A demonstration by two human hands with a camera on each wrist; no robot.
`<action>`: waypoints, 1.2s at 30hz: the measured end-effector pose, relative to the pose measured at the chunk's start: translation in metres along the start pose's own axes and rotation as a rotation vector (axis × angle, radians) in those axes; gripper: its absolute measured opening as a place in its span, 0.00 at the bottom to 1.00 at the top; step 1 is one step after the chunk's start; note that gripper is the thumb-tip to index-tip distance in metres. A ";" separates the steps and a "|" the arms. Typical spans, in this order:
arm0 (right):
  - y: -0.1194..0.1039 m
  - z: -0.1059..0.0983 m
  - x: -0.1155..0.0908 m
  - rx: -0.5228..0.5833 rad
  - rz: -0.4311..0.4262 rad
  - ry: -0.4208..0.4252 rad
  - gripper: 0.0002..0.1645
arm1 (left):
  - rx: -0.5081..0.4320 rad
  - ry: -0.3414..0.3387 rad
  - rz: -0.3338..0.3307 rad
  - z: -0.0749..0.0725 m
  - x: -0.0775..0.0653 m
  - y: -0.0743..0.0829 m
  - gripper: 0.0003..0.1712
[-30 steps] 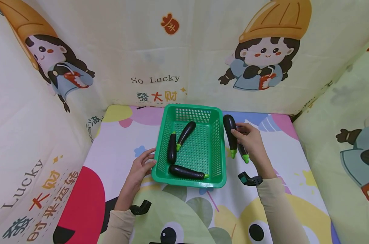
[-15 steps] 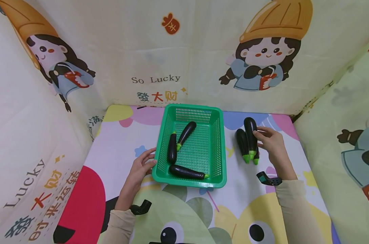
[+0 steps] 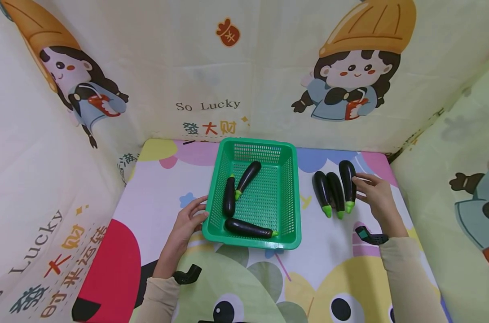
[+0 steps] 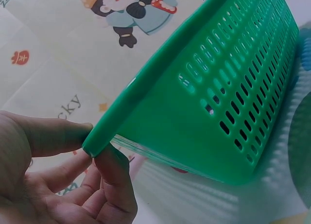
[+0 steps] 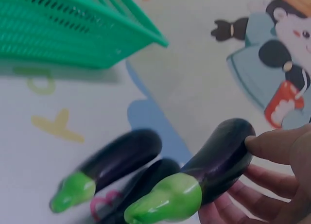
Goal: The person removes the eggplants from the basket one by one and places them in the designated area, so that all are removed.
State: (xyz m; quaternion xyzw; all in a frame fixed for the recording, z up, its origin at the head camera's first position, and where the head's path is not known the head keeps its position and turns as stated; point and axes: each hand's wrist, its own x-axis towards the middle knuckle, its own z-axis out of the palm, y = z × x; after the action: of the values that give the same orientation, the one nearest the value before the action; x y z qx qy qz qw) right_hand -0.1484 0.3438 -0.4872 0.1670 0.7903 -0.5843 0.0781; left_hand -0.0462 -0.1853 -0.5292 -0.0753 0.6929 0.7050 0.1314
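Note:
My right hand pinches a dark eggplant with a green stem, thumb on one side and fingers on the other in the right wrist view. Left of it, two more eggplants lie side by side on the table: an outer eggplant and a middle eggplant. My left hand grips the left rim of a green plastic basket; the left wrist view shows the thumb above the rim and fingers beneath. Inside the basket are an upper eggplant, a left eggplant and a lower eggplant.
A tablecloth with cartoon prints covers the table. Printed cloth walls rise behind it and at both sides. Each wrist wears a black camera mount, such as the right mount.
My right hand has carried its eggplant rightward from beside the basket, past the other two, and down to their right side. The left hand and basket have stayed in place.

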 end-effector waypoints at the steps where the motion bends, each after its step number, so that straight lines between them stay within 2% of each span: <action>1: 0.003 -0.002 0.002 0.012 -0.001 -0.006 0.35 | 0.002 0.000 0.000 0.000 0.000 0.000 0.32; 8: 0.020 -0.012 0.011 -0.023 0.037 -0.049 0.39 | 0.006 0.000 -0.006 0.000 0.000 0.002 0.31; 15: 0.036 -0.018 0.019 0.012 0.057 -0.082 0.33 | 0.023 0.002 -0.005 0.000 0.000 0.002 0.31; 29: 0.057 -0.017 0.038 -0.023 0.105 -0.075 0.35 | 0.024 0.018 -0.004 0.001 0.000 0.001 0.31; 36: 0.063 -0.016 0.041 -0.081 0.129 -0.074 0.37 | 0.025 0.010 0.000 0.000 0.000 0.000 0.32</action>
State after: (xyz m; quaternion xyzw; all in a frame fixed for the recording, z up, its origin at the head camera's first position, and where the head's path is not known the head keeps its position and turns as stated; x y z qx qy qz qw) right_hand -0.1630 0.3820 -0.5522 0.1927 0.7974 -0.5515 0.1514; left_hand -0.0467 -0.1848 -0.5290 -0.0771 0.7021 0.6960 0.1289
